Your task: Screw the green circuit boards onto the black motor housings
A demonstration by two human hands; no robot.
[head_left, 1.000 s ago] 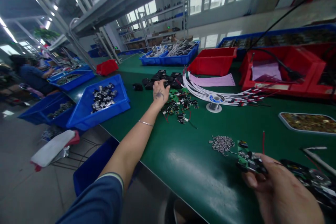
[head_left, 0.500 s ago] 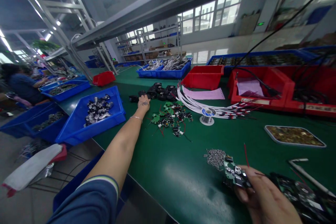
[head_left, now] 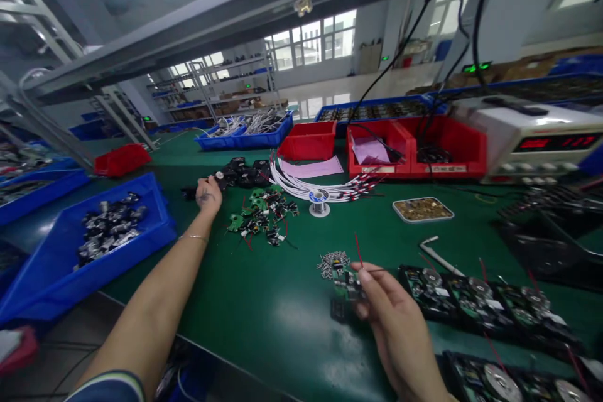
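Observation:
My left hand (head_left: 208,195) reaches to the black parts (head_left: 242,171) at the back left of the green table; its fingers are closed on one black part at the pile's left end. In my right hand (head_left: 389,308), between thumb and fingers, is a small green circuit board (head_left: 347,286) with a red wire standing up. Beyond that board lies a heap of small metal pins (head_left: 332,262). Loose circuit boards with wires (head_left: 264,212) lie right of my left hand, near a solder spool (head_left: 319,204) and a bundle of white wires (head_left: 301,187).
At the left is a blue bin (head_left: 155,201) of metal parts. Red bins (head_left: 308,140) stand at the back, beside a power supply (head_left: 532,138). A tray of brass pieces (head_left: 423,209) lies right of centre; rows of assembled boards (head_left: 475,298) are at the right.
The view has turned to the right, bringing the power supply and the rows of boards into sight. My left hand stays at the black parts; my right hand still holds the circuit board.

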